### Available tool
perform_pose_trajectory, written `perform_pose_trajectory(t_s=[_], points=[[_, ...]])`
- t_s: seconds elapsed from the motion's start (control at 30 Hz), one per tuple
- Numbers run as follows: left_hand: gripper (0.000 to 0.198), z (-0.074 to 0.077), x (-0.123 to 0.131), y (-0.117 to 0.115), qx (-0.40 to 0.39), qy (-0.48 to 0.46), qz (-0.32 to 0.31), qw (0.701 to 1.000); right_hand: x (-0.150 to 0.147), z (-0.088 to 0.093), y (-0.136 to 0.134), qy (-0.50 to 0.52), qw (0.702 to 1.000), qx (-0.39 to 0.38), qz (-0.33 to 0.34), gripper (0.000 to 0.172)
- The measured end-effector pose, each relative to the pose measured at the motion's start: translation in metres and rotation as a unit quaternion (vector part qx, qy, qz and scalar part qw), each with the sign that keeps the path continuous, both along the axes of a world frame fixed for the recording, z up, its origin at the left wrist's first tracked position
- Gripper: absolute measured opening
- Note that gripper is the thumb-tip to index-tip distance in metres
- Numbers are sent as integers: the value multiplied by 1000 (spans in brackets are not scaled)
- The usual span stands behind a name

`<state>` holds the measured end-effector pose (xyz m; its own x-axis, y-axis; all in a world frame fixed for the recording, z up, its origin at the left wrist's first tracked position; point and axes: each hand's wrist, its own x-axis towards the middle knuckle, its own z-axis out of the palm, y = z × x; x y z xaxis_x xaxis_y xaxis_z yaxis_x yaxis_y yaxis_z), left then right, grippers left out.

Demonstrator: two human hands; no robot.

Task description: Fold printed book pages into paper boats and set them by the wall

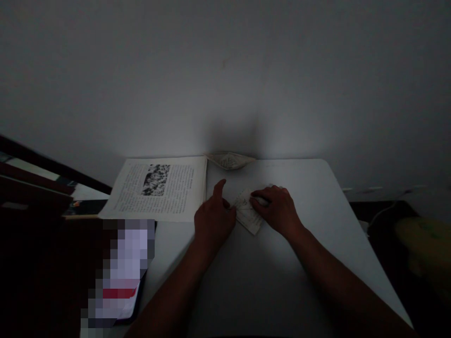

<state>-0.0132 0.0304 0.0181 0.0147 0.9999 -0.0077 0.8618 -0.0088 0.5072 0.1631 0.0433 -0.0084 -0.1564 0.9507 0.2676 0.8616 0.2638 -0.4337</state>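
A folded piece of printed paper (251, 217) lies on the white table between my hands, one corner pointing toward me. My right hand (278, 206) pinches its right side between thumb and fingers. At its left edge is my left hand (215, 217), with the index finger raised and the thumb close to the paper. The other left fingers are curled and partly hidden, so I cannot tell whether they grip it. Behind both hands, a folded paper boat (229, 160) made of printed paper stands against the wall.
Loose printed pages or an open book (169, 188) with a dark picture lie at the table's back left. A phone (128, 277), partly pixelated, rests at the left edge. The wall (225, 70) rises directly behind the table (303, 178). A yellowish object (426, 249) is beyond the right edge.
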Motion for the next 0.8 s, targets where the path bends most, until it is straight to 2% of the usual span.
perform_pose_trajectory(t_s=[0.33, 0.57, 0.7, 0.8], points=[[50, 2, -5, 1, -19, -53, -8, 998, 0, 1, -1, -3, 1000, 4, -1, 18], [43, -4, -2, 1, 41, -70, 2, 997, 0, -1, 0, -4, 1000, 1, -5, 18], [32, -7, 1, 0, 64, -51, 4, 997, 0, -2, 0, -3, 1000, 5, -2, 18], [31, -9, 5, -3, 78, -8, -9, 997, 0, -2, 0, -3, 1000, 7, -5, 17]])
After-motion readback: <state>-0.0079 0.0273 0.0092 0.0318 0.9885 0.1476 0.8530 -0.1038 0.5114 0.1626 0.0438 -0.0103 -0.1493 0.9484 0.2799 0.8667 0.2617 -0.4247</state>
